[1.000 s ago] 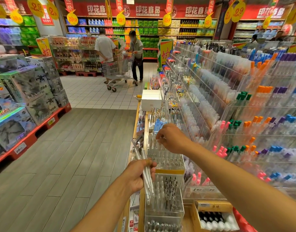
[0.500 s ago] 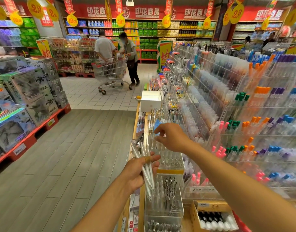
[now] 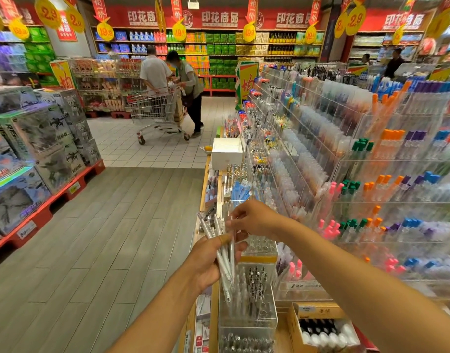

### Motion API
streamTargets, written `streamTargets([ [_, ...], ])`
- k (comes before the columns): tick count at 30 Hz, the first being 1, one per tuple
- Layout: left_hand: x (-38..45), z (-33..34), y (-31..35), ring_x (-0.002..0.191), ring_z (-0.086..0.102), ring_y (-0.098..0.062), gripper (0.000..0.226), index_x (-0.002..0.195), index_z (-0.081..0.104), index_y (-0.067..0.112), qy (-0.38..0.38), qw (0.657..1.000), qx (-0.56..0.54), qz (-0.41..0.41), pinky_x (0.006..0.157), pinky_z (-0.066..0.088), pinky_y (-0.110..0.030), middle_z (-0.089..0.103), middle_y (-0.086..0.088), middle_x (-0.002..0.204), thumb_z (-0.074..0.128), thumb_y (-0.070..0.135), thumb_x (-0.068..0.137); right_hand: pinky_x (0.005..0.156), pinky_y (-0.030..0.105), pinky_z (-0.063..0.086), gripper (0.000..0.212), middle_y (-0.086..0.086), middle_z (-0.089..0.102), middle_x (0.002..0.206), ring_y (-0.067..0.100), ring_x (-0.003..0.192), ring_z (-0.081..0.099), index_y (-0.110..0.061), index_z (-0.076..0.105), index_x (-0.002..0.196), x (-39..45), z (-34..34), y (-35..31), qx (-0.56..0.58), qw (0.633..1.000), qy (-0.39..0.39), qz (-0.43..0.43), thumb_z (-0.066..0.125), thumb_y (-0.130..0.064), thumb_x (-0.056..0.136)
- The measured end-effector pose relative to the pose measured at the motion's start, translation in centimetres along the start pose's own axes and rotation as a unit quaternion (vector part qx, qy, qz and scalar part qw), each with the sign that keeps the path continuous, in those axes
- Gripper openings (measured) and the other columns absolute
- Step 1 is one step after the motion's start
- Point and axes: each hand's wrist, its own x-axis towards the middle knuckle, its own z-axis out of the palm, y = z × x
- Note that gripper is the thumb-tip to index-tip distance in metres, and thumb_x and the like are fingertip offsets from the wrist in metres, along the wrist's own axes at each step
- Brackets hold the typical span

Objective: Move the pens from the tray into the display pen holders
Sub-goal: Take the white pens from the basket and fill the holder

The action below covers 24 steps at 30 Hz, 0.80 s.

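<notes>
Left hand [image 3: 208, 261], lower centre of frame, was wrapped round a bundle of white pens [image 3: 225, 253], thumb clamped across them, fingers curled behind. Bundle fanned out, tips pointing down toward the lower centre, tops toward centre frame. Probably held loose like that so one pen could be peeled off at a time.

Right hand [image 3: 254, 219], centre frame, reached across to the top of the bundle. Its fingertips [image 3: 231, 220] were pinched together at the upper ends of the pens, apparently picking out a single one; whether it had actually closed on a pen I couldn't tell, too blurred.

Just below and right of both hands stood the clear display pen holder [image 3: 260, 247] with rows of open holes, a yellow strip under it. Several holes looked unfilled, so that was likely the target. A second clear holder [image 3: 248, 301] below it, lower centre, already carried upright pens with metal clips.

Tray not identifiable in this view. Right side of frame: acrylic racks [image 3: 371, 174] full of coloured-cap pens. Cardboard box of white-capped markers [image 3: 325, 329] at bottom right. White box [image 3: 226, 151] on the counter, centre. Two shoppers with a trolley [image 3: 155, 115] upper centre-left, well apart.

Judgement: mid-task, bundle not yet emptied.
</notes>
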Motion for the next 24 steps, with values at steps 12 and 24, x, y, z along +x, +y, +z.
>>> streamTargets([
  [12,1.8,-1.9,0.3,0.047,0.057,-0.020,0.016,0.107,0.061,-0.005,0.170,0.985,0.001,-0.029,0.039,0.051,-0.025,0.059,-0.014,0.066,0.060,0.004,0.094,0.073,0.032,0.053,0.011,0.003,0.065,0.081,0.014,0.070,0.061,-0.015,0.059,0.096,0.2,-3.0,-1.3,0.079,0.989,0.070,-0.100,0.053,-0.007,0.098],
  [24,2.6,-3.1,0.6,0.041,0.053,-0.016,0.008,0.094,0.060,0.000,0.183,0.980,0.039,-0.061,0.036,0.047,-0.023,0.059,-0.010,0.060,0.062,0.008,0.094,0.072,0.027,0.043,0.014,0.000,0.057,0.100,0.016,0.086,0.055,-0.009,0.053,0.114,1.3,-3.4,-1.0,-0.103,0.972,0.124,-0.171,0.047,-0.010,0.101],
])
